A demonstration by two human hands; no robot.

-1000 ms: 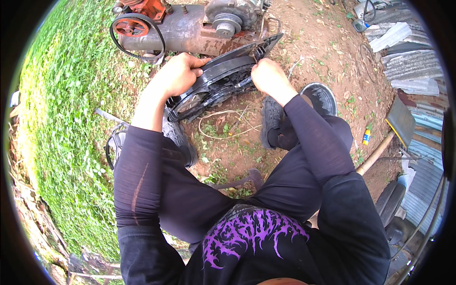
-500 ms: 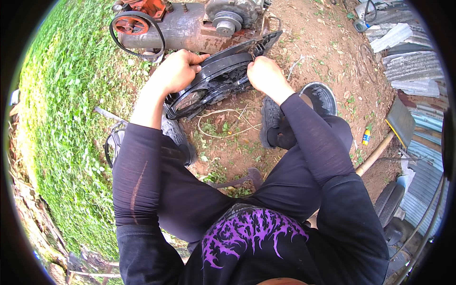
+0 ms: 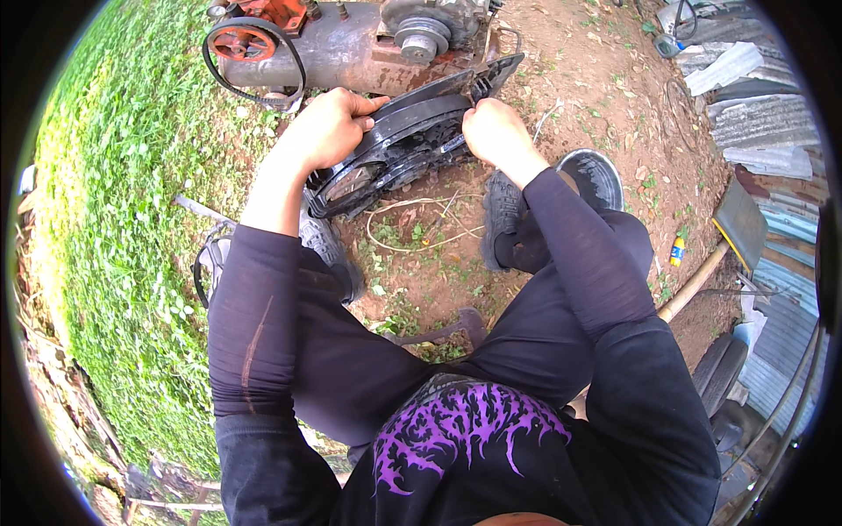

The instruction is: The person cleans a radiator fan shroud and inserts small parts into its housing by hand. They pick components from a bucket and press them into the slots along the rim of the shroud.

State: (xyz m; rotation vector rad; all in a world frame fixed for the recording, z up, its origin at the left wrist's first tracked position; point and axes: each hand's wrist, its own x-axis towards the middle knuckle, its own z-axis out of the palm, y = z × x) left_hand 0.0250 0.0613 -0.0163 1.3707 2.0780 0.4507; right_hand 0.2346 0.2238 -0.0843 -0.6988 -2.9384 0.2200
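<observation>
A black plastic part with a curved rim and openings, much like a radiator fan shroud (image 3: 412, 123), is held tilted between my shoes. My left hand (image 3: 326, 131) is closed on its left upper rim, with the thumb and forefinger along the edge. At the other end, my right hand (image 3: 498, 133) is closed in a fist against the right side of the shroud. The right fingertips are mostly hidden. Just beyond the shroud lies a rusty compressor tank (image 3: 342, 51) with a motor and pulley (image 3: 423, 40) on top.
An orange flywheel with a black belt (image 3: 303, 74) is at the tank's left end. Thin cable (image 3: 417, 250) loops on the soil between my feet. A black bucket (image 3: 598, 180) stands by my right knee. A hammer-like tool (image 3: 469, 326), a shovel (image 3: 741, 223) and a yellow bottle (image 3: 677, 252) lie around.
My right hand has shifted slightly to the right and toward me along the shroud. My left hand and the shroud have barely moved.
</observation>
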